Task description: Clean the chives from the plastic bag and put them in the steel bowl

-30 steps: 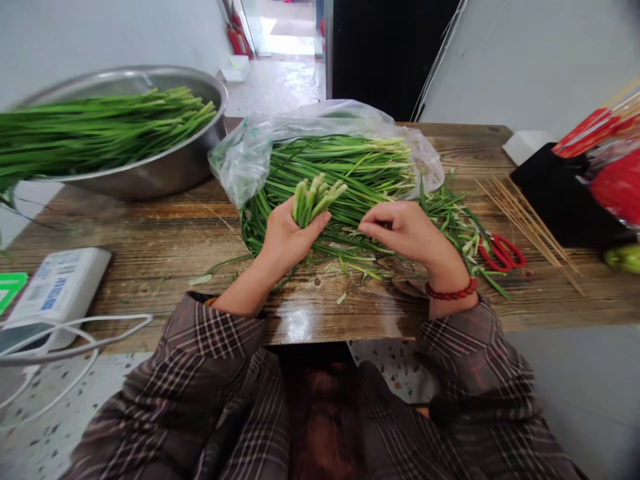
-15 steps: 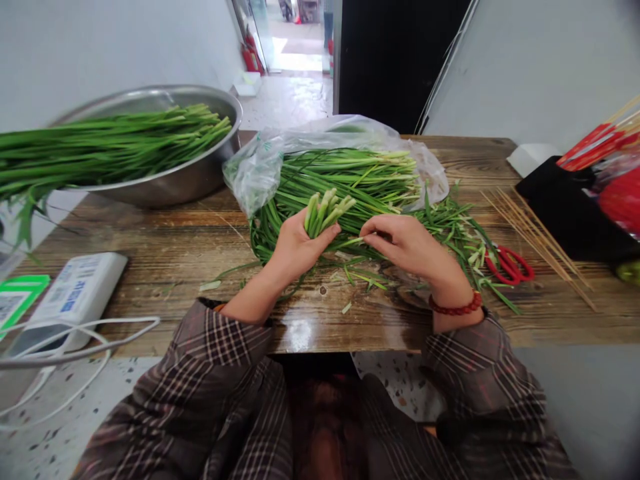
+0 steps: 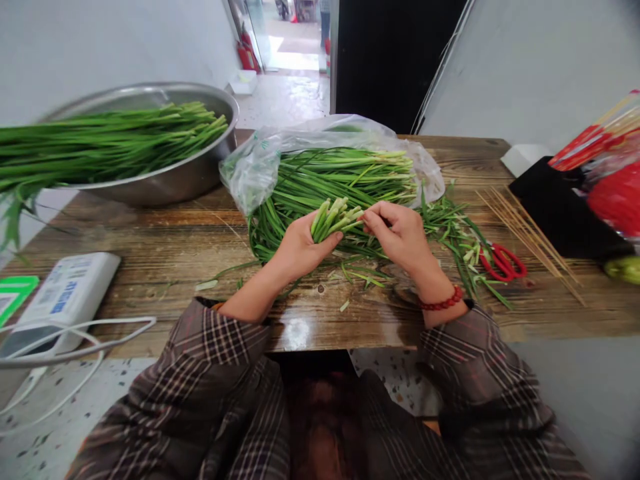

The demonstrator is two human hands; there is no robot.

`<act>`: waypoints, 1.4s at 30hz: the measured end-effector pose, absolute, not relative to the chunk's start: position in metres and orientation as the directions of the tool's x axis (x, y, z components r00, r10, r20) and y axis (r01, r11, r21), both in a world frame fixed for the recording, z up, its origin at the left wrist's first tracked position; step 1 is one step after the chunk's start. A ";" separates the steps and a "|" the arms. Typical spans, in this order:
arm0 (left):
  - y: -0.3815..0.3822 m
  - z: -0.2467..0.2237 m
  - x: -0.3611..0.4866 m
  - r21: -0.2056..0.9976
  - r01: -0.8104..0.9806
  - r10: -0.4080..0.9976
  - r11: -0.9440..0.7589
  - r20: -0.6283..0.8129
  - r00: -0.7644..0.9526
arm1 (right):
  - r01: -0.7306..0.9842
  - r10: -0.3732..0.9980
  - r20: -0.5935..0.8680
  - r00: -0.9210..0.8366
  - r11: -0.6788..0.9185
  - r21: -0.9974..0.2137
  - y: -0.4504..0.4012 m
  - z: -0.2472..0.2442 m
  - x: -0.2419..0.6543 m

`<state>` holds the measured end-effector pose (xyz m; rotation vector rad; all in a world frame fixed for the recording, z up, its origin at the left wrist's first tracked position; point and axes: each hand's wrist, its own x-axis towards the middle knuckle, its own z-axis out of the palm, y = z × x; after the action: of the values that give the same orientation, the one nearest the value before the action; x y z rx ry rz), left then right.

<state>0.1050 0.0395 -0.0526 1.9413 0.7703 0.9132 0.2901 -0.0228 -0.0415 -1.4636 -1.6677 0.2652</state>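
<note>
My left hand (image 3: 306, 248) is wrapped round a small bunch of garlic chives (image 3: 334, 219), their pale cut ends pointing up and to the right. Thumb and fingers of my right hand (image 3: 397, 233) pinch at the tip of a stem on the bunch's right side. Behind both hands lies a larger pile of garlic chives (image 3: 345, 173) on an open clear plastic bag (image 3: 255, 170). Loose trimmings (image 3: 453, 223) are heaped to the right of my right hand, and red-handled scissors (image 3: 503, 262) lie against them.
A steel basin (image 3: 165, 187) full of long chives stands at the back left. Thin wooden skewers (image 3: 530, 233) lie beside a black holder (image 3: 555, 213) on the right. A white device (image 3: 75, 287) and a white cable (image 3: 125, 325) occupy the left of the wooden table (image 3: 190, 233).
My right hand has risen and come closer to my left, from a stem below the bunch to the bunch's stem ends. The view has shifted slightly.
</note>
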 end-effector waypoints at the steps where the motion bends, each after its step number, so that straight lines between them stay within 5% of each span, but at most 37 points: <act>1: 0.040 -0.053 0.105 0.872 0.161 0.788 -0.462 0.320 0.527 | 0.708 0.879 0.465 0.109 0.259 -0.657 -0.023 -0.041 0.293; 5: 0.041 -0.053 0.106 0.897 0.106 0.820 -0.429 0.338 0.461 | 0.762 0.913 0.394 0.105 0.180 -0.622 -0.027 -0.037 0.310; 12: 0.043 -0.056 0.105 0.903 0.086 0.839 -0.421 0.352 0.414 | 0.945 0.991 0.017 -0.132 0.131 -0.299 -0.035 -0.038 0.324; 17: 0.045 -0.059 0.104 0.901 0.101 0.841 -0.421 0.347 0.415 | 0.954 0.982 -0.007 -0.190 0.183 -0.238 -0.033 -0.045 0.321; 26: 0.041 -0.056 0.105 0.901 0.135 0.812 -0.413 0.297 0.503 | 0.708 0.947 0.263 -0.185 0.314 -0.632 -0.033 -0.032 0.308; 32: 0.038 -0.053 0.105 0.906 0.189 0.783 -0.378 0.204 0.588 | 0.597 0.919 0.393 -0.022 0.327 -0.733 -0.029 -0.039 0.299; 38: 0.039 -0.052 0.105 0.954 0.108 0.831 -0.280 0.185 0.525 | 0.349 0.776 0.445 0.447 0.306 -0.885 -0.022 -0.045 0.308; 42: 0.040 -0.055 0.105 0.956 0.096 0.848 -0.276 0.195 0.493 | 0.340 0.843 0.417 0.340 0.303 -0.890 -0.021 -0.046 0.308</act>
<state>0.1052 0.0403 -0.0553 1.7047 0.8099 0.9089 0.3079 -0.0213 -0.0459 -1.2786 -1.2395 0.4818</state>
